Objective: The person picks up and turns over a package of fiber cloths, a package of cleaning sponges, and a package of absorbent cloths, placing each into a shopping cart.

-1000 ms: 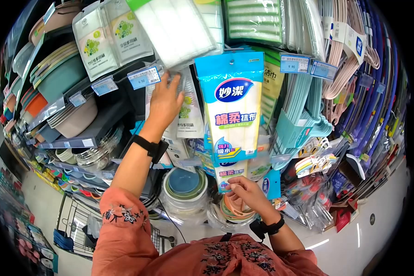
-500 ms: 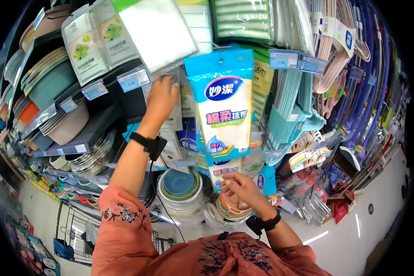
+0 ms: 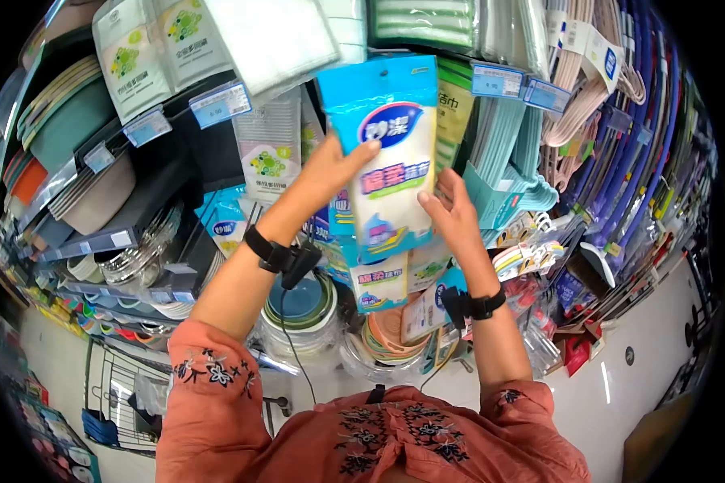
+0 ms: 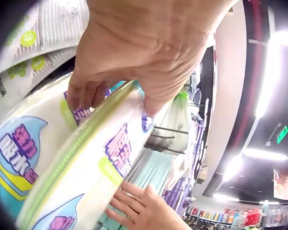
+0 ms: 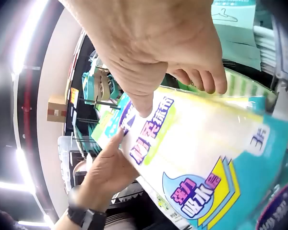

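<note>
A blue-and-white pack of cleaning cloths hangs among the shelf goods in front of me. My left hand grips its left edge, thumb across the printed front and fingers behind. In the left wrist view those fingers curl between this pack and a like one behind it. My right hand is at the right edge, fingers loosely spread, its thumb overlapping the front in the head view. Another pack of the same kind shows below.
Price tags stick out from the hooks above. Teal hangers crowd the right side. Bowls and basins fill the left shelves, with more stacked tubs below. A wire cart stands at lower left.
My left hand has left the grey-white packs at upper left and come right onto the blue pack's edge. My right hand has risen from the lower pack to the blue pack's right side.
</note>
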Demonstrator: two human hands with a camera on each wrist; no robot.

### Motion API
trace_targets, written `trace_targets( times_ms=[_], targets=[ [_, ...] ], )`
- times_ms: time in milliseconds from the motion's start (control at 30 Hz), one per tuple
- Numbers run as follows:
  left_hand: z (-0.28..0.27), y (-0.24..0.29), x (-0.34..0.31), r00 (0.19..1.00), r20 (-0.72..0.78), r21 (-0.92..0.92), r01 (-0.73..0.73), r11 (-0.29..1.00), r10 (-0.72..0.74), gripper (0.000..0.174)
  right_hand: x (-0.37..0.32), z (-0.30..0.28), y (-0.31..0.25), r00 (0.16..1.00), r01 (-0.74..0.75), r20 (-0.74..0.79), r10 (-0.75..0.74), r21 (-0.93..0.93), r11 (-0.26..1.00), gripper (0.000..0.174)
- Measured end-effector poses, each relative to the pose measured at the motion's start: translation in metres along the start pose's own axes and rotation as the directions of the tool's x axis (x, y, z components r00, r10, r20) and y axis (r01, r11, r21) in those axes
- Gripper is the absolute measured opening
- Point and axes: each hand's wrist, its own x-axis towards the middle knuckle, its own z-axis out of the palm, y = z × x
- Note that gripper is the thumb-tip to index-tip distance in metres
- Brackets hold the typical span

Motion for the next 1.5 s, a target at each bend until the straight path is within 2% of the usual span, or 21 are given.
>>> trace_targets(
  times_ms=[33, 100, 133, 233, 267, 367, 400, 500, 533, 567, 633, 700, 733, 867, 967, 1200, 1400, 1500],
  targets=[
    [0.005, -0.009, 0.001, 0.999, 0.039, -0.021, -0.003, 1.000, 0.004, 0.059, 0.009, 0.001, -0.001, 1.000, -0.010, -0.001, 0.010, -0.007, 1.000, 0.086],
    [0.025, -0.017, 0.000, 0.992, 0.052, 0.016, -0.117, 0.993, 0.116, 0.052, 0.028, 0.001, -0.004, 0.999, -0.030, 0.016, 0.031, -0.042, 0.999, 0.094],
    [0.026, -0.014, -0.003, 0.993, 0.087, 0.079, -0.087, 0.993, 0.080, 0.050, 0.033, 0.000, -0.005, 0.999, -0.043, 0.015, 0.044, -0.057, 0.997, 0.097],
    [0.023, -0.014, -0.001, 0.990, 0.053, 0.113, -0.139, 0.984, 0.134, 0.048, 0.041, -0.002, -0.010, 0.984, -0.153, 0.066, 0.164, -0.150, 0.977, 0.099],
    [0.019, -0.017, -0.002, 0.989, 0.006, 0.126, -0.149, 0.981, 0.149, 0.050, 0.042, -0.001, -0.009, 0.983, -0.151, 0.082, 0.163, -0.138, 0.979, 0.099],
    [-0.008, -0.018, -0.002, 0.987, -0.053, 0.029, -0.148, 0.989, 0.149, 0.055, 0.050, 0.001, 0.018, 1.000, -0.002, 0.022, 0.004, -0.110, 0.994, 0.089],
    [-0.022, -0.061, 0.018, 0.984, -0.090, 0.117, -0.142, 0.983, 0.153, 0.066, 0.051, 0.002, 0.010, 0.998, -0.018, 0.063, 0.024, -0.096, 0.995, 0.084],
    [-0.039, -0.077, 0.015, 0.957, -0.275, 0.319, -0.001, 0.948, 0.093, 0.072, 0.046, 0.007, -0.016, 0.988, -0.061, 0.135, 0.071, -0.073, 0.995, 0.069],
    [-0.044, -0.077, 0.014, 0.963, -0.264, 0.280, 0.025, 0.960, 0.052, 0.077, 0.046, 0.009, -0.017, 0.989, -0.061, 0.134, 0.070, -0.076, 0.995, 0.065],
    [-0.046, -0.077, 0.013, 0.957, -0.287, 0.303, 0.045, 0.952, 0.046, 0.074, 0.045, 0.012, -0.018, 0.989, -0.061, 0.133, 0.072, -0.080, 0.995, 0.061],
    [-0.048, -0.065, 0.008, 0.969, -0.247, 0.224, 0.033, 0.974, 0.024, 0.069, 0.037, 0.017, -0.028, 0.985, -0.104, 0.135, 0.111, -0.059, 0.993, 0.052],
    [-0.048, -0.051, -0.002, 0.976, -0.210, 0.242, -0.005, 0.970, 0.058, 0.062, 0.029, 0.019, -0.029, 0.981, -0.149, 0.132, 0.144, 0.033, 0.988, 0.048],
    [-0.048, -0.047, -0.004, 0.978, -0.192, 0.257, -0.036, 0.966, 0.088, 0.059, 0.024, 0.020, -0.037, 0.977, -0.184, 0.105, 0.183, -0.004, 0.983, 0.045],
    [-0.037, -0.042, -0.020, 0.994, -0.100, -0.093, -0.054, 0.994, 0.045, 0.044, 0.006, 0.021, -0.029, 0.988, -0.149, 0.059, 0.141, 0.153, 0.977, 0.043],
    [-0.035, -0.026, -0.033, 0.995, -0.097, -0.174, 0.020, 0.985, -0.037, 0.041, -0.012, 0.025, -0.048, 0.986, -0.162, 0.091, 0.140, 0.298, 0.941, 0.044],
    [-0.027, -0.015, -0.049, 0.994, -0.105, -0.257, 0.002, 0.967, -0.030, 0.034, -0.025, 0.018, -0.067, 0.972, -0.214, 0.184, 0.148, 0.419, 0.882, 0.046],
    [-0.022, -0.006, -0.054, 0.991, -0.132, -0.294, -0.029, 0.955, -0.011, 0.030, -0.030, 0.014, -0.079, 0.969, -0.226, 0.196, 0.151, 0.453, 0.862, 0.049],
    [-0.020, -0.005, -0.057, 0.993, -0.117, -0.263, -0.030, 0.964, -0.001, 0.035, -0.027, 0.011, -0.075, 0.958, -0.265, 0.230, 0.174, 0.461, 0.847, 0.047]
  ],
)
